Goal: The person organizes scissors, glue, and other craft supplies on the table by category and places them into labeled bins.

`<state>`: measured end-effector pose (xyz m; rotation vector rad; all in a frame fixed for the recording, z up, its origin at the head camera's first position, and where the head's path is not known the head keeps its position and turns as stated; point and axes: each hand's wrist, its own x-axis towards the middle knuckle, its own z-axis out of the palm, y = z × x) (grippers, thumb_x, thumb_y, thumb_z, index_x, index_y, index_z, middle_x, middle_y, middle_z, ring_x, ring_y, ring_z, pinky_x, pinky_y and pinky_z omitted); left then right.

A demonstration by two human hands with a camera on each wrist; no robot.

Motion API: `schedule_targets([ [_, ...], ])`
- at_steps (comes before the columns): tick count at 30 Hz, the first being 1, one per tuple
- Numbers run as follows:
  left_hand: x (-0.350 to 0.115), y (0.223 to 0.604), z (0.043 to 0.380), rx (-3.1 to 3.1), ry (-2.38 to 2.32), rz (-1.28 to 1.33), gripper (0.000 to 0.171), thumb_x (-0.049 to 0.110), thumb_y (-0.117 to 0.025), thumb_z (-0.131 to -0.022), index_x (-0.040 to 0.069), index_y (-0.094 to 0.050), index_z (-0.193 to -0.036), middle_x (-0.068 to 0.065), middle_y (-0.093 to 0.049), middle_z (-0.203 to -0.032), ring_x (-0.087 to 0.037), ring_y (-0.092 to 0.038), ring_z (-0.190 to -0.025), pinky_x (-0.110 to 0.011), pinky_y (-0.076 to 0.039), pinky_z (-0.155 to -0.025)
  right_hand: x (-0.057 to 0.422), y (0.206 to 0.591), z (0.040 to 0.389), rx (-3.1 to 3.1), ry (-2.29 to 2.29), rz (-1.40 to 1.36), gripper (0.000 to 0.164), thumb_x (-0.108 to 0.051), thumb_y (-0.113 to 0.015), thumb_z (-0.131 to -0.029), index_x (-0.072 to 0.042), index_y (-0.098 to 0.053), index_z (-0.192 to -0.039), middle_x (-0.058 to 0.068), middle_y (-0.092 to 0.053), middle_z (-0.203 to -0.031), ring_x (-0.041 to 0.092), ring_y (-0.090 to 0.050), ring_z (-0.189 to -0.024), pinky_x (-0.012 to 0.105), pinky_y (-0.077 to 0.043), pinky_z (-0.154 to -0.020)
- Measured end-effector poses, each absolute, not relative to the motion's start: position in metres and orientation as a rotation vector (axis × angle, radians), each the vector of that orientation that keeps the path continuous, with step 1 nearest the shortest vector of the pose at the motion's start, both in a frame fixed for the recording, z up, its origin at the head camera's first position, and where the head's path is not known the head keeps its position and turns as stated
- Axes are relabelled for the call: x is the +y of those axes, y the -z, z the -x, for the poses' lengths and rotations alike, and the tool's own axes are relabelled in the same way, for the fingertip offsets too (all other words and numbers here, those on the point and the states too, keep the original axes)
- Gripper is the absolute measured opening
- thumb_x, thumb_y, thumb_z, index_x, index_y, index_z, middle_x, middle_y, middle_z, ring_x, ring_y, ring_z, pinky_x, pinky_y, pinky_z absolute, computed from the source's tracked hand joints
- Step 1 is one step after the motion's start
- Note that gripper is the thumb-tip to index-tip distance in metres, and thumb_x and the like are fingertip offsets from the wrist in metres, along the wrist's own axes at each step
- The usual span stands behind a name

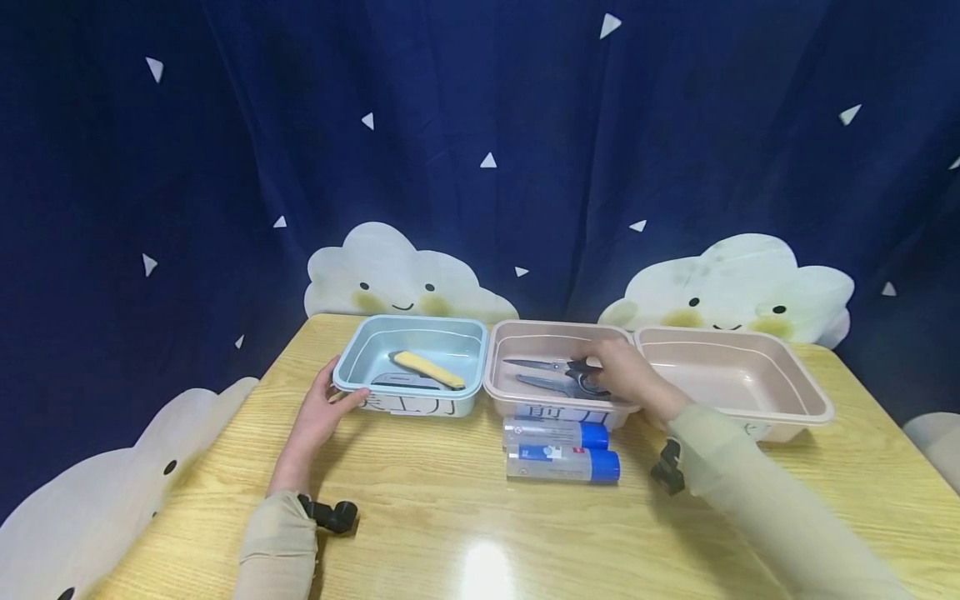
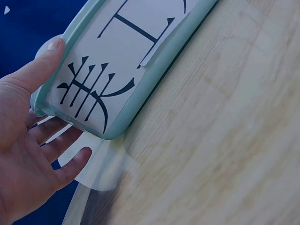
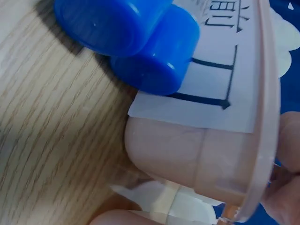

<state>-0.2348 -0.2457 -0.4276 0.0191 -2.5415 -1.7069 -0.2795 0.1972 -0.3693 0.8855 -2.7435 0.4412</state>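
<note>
My left hand (image 1: 322, 412) holds the front left corner of a light blue bin (image 1: 480, 354), its thumb over the rim and its other fingers along the side. In that bin lie a yellow utility knife (image 1: 427, 368) and a grey, dark-edged item (image 1: 405, 381). Reaching into the middle pink bin (image 1: 491, 367), my right hand (image 1: 626, 371) has its fingers at the black handles of scissors (image 1: 536, 364). Just below them lies a second pair of scissors (image 1: 543, 384) with a grey blade. The right wrist view shows only some fingers (image 3: 288, 145) past the rim; the scissors are hidden there.
Two clear tubes with blue caps, a front one (image 1: 555, 463) and a rear one (image 1: 540, 432), lie before the middle bin. To the right stands another pink bin (image 1: 802, 392). Labels with black characters mark the bins' fronts. A dark blue curtain (image 1: 450, 100) hangs behind the wooden table (image 1: 420, 508).
</note>
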Motion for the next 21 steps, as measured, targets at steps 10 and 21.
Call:
schedule_targets([
  [10, -0.243, 0.430, 0.234, -2.519, 1.753, -0.062, 0.087, 0.025, -0.066, -0.084, 0.015, -0.008, -0.147, -0.014, -0.018, -0.150, -0.037, -0.022, -0.134, -0.050, -0.024, -0.108, 0.197, 0.386, 0.290, -2.836, -0.351, -0.829, 0.035, 0.003, -0.075, -0.063, -0.002, -0.069, -0.098, 0.010, -0.069, -0.093, 0.030, -0.062, -0.092, 0.047, -0.043, -0.087],
  [21, -0.243, 0.432, 0.235, -2.479, 1.801, -0.095, 0.088, 0.027, -0.068, -0.082, 0.017, -0.009, -0.147, -0.013, -0.020, -0.150, -0.035, -0.023, -0.134, -0.049, -0.024, -0.108, 0.193, 0.389, 0.295, -2.985, -0.394, -0.721, 0.034, 0.003, -0.072, -0.069, -0.002, -0.068, -0.102, 0.012, -0.068, -0.098, 0.030, -0.061, -0.094, 0.045, -0.047, -0.087],
])
